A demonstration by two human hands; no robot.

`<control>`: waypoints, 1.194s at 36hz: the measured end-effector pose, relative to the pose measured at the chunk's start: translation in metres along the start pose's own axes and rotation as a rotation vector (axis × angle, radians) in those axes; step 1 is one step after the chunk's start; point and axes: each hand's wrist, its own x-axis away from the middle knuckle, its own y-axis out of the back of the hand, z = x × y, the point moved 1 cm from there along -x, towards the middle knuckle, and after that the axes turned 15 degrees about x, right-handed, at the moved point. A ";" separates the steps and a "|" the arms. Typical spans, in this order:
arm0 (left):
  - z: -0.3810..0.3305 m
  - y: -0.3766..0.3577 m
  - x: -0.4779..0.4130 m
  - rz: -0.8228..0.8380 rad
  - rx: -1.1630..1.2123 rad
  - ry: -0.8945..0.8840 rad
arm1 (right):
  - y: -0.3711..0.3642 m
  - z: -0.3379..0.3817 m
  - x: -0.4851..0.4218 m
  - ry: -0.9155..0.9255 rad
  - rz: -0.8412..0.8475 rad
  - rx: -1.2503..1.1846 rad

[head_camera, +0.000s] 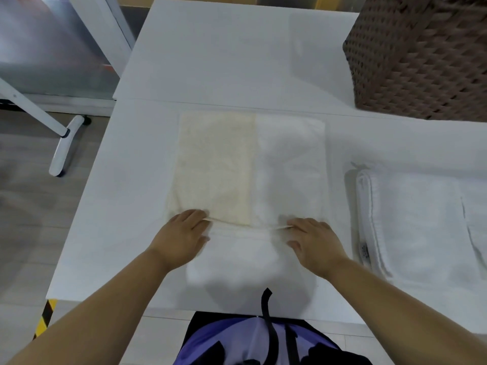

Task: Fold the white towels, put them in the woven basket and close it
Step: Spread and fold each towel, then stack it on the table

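Lay spread flat across the middle of the flat white worktop (pixel 147 180): a half-folded white terry towel (pixel 287 164), its left part a cream-tinted panel, its right part plain white. Bunched up at the near edge of the worktop, close to the body, in a soft rounded fold.

Rested on the near fold line, palm down: left hand (pixel 181 235), fingers curled onto a thin cream hem edge; grip closed on that edge at the towel's left side. Matched on the other side by the right hand (pixel 315 242), fingers likewise pinched on the same hem, thumb spread out below. Stretched taut between the two hands: the hem, as a thin line.

Stacked to the right, near but apart from the spread towel: a pile of folded white towels (pixel 416 222), a small label showing at its near left corner. Stood at the far right corner of the worktop, well apart from both hands: a tall dark brown woven basket (pixel 416 61), top cut off by the frame, so lid state impossible to tell.
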 end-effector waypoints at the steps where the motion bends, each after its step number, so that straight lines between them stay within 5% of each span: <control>1: 0.000 -0.001 0.000 -0.015 -0.004 0.002 | -0.003 0.002 0.001 -0.018 0.001 0.000; 13: -0.010 -0.008 -0.021 -0.218 -0.120 0.045 | -0.003 0.024 -0.015 -0.200 0.210 0.085; 17: -0.005 -0.006 -0.024 -0.202 -0.151 0.026 | -0.006 0.019 -0.016 -0.196 0.152 0.114; 23: -0.005 0.002 -0.004 0.093 -0.045 0.075 | -0.005 -0.003 -0.016 -0.229 0.166 -0.034; 29: -0.008 0.002 -0.007 -0.032 -0.030 0.063 | -0.003 -0.010 -0.016 -0.257 0.196 -0.055; 36: -0.007 0.030 -0.014 0.125 -0.017 0.185 | 0.010 -0.022 -0.023 -0.299 0.275 0.022; 43: -0.002 0.085 -0.045 0.017 -0.069 0.224 | 0.084 -0.049 -0.060 -0.330 0.106 0.009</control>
